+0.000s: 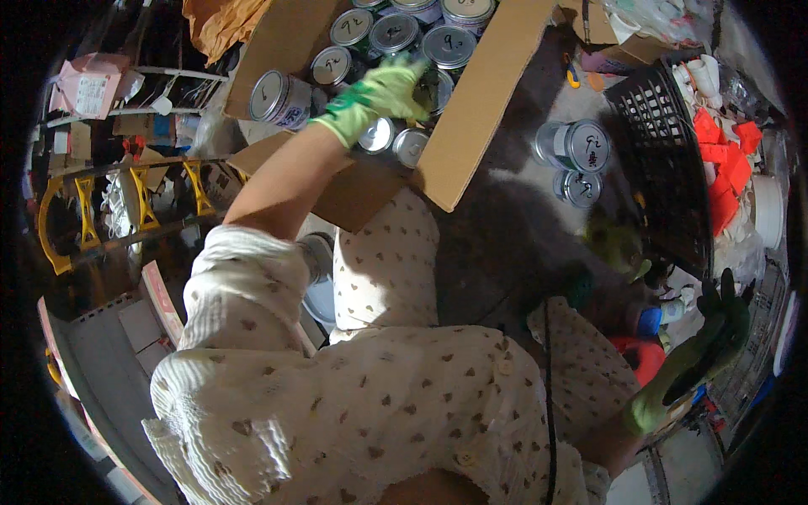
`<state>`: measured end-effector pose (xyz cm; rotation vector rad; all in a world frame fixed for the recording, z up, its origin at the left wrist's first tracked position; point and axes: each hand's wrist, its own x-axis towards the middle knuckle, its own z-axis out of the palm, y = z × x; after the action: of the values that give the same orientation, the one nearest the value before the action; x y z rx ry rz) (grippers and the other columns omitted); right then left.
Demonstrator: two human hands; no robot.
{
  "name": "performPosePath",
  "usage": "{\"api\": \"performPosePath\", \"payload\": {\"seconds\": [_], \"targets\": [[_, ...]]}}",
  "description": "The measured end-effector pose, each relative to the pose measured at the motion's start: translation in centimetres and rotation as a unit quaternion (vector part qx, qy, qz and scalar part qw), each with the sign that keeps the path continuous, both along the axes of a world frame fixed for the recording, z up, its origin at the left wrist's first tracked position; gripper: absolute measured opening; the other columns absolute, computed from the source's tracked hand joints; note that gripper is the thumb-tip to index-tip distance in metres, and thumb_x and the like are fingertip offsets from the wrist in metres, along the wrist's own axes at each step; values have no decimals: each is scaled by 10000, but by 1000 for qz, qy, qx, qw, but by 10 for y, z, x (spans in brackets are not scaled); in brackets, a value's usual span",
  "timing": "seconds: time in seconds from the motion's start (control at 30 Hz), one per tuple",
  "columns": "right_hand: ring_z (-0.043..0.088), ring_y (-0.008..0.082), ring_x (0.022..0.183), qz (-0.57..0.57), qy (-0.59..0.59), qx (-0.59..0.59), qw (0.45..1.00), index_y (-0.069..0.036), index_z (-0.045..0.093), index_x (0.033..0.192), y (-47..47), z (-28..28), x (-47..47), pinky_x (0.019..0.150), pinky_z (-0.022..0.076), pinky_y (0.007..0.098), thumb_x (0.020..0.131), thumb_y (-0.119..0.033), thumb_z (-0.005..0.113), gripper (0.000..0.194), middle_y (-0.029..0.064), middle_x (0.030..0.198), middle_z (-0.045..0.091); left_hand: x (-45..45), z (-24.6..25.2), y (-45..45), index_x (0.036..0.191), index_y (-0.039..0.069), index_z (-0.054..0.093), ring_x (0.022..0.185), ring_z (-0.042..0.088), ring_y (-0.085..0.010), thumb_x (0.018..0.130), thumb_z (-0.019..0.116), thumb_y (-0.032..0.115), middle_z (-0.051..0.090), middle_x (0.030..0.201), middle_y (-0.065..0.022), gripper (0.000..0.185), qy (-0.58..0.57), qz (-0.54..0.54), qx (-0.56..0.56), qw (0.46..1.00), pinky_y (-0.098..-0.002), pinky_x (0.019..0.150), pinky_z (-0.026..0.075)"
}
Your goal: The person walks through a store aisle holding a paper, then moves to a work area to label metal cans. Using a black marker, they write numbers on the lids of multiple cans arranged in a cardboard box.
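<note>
My left hand [388, 91], in a pale green glove, reaches over an open cardboard box [483, 104]. Round metal-lidded cans [394, 31] fill much of the box, many with handwritten marks on their lids. The blurred fingers are at a can [440, 91] near the box's right flap; whether they grip it is unclear. Off to the lower right, my right hand [710, 334] wears a green glove with a dark palm. Its fingers are spread, with nothing seen in them. One can [270, 95] stands tilted at the left flap.
Two more cans, a larger one [587, 146] and a smaller one [581, 188], stand on the floor right of the box. A black plastic basket [663, 170] is beyond them, with red pieces [726, 170] beside it. Yellow-framed racking [142, 199] lines the left.
</note>
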<state>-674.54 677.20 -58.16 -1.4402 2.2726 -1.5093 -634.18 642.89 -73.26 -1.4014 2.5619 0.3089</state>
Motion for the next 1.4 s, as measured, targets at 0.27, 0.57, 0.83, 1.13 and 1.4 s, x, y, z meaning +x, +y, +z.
{"api": "performPosePath", "payload": {"seconds": [0.27,0.57,0.83,1.13,1.4], "targets": [[619,271,1052,19,15,19,1000,-8,502,1285,-5,0,9,916,510,362,1029,-178,479,308,180,1223,603,9,-30,1,1443,63,436,1250,526,-402,571,873,369,529,1357,-273,1023,191,54,8,980,-454,1053,441],[610,270,1058,72,17,44,996,-5,502,1281,-35,18,49,927,503,359,1029,-180,478,308,177,1220,598,71,88,-4,1409,58,498,1120,568,-172,878,666,501,627,1216,-80,712,438,202,228,846,-331,976,444],[578,320,1173,254,-78,-38,963,-13,478,1308,-108,-19,99,1023,471,420,968,-140,586,379,218,1296,562,8,150,31,1111,125,701,736,634,-142,856,625,645,705,898,-30,584,523,210,381,733,-287,672,507],[416,337,1360,330,-407,-82,848,-88,349,1464,-138,-43,108,1142,341,506,969,-246,579,569,152,1501,392,-84,176,68,1254,83,622,741,638,-154,932,477,676,658,1003,-83,690,469,139,493,719,-297,644,560],[412,364,1368,275,-795,50,538,-152,420,1462,-160,-51,89,1131,318,602,943,-464,567,624,139,1497,430,-83,153,45,985,79,708,625,616,-126,883,506,736,640,732,-79,695,421,91,421,798,-245,501,450]]}}
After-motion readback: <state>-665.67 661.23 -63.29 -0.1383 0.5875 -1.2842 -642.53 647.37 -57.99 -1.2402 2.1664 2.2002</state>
